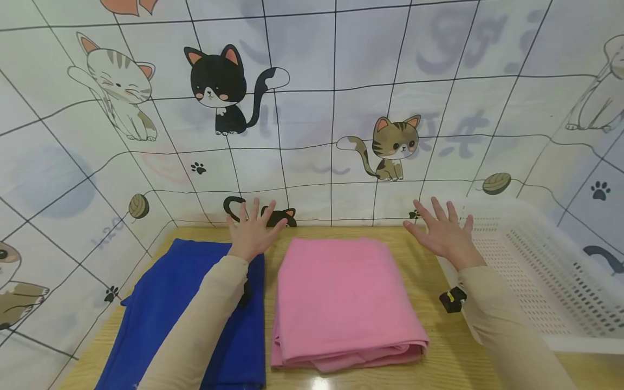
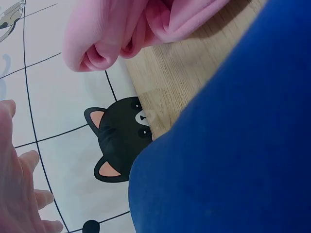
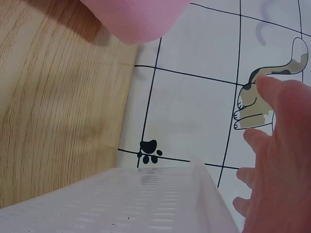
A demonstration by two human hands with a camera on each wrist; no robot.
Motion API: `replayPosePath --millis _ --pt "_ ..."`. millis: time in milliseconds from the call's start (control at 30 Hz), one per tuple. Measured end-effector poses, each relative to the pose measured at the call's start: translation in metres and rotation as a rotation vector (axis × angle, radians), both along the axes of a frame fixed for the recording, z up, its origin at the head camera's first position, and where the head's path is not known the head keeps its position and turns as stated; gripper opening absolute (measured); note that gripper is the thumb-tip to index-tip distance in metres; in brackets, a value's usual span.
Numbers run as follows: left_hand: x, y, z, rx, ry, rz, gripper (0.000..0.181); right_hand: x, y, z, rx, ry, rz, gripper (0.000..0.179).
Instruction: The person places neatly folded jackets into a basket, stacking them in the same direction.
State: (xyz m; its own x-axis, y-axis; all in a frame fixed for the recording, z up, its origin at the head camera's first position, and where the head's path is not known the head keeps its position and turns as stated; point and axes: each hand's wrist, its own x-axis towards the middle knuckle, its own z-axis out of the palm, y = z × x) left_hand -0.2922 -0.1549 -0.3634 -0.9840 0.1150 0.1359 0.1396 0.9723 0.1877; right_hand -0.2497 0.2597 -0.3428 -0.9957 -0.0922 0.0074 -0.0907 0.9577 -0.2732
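Note:
My left hand [image 1: 252,233] is raised with spread fingers over the far edge of a folded blue cloth [image 1: 161,298], holding nothing. On the other side, my right hand [image 1: 444,234] hovers with its fingers apart beside the near-left rim of a white plastic basket [image 1: 541,271]. Between the two arms lies a folded pink cloth [image 1: 346,298], its layered edge facing me. In the left wrist view the blue cloth [image 2: 233,145] fills the right side, and the pink cloth [image 2: 126,29] shows rolled folds. Neither hand touches a cloth.
All of it stands on a wooden table [image 1: 434,336]. A white wall covering [image 1: 312,119] with cat drawings and grid lines rises behind the table's far edge and along the left. The perforated basket takes up the right side.

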Motion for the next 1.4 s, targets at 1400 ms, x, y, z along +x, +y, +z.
replayPosePath --millis 1400 --pt "0.021 0.004 -0.016 0.345 -0.19 -0.256 0.068 0.018 -0.033 0.0 -0.061 0.088 0.284 0.064"
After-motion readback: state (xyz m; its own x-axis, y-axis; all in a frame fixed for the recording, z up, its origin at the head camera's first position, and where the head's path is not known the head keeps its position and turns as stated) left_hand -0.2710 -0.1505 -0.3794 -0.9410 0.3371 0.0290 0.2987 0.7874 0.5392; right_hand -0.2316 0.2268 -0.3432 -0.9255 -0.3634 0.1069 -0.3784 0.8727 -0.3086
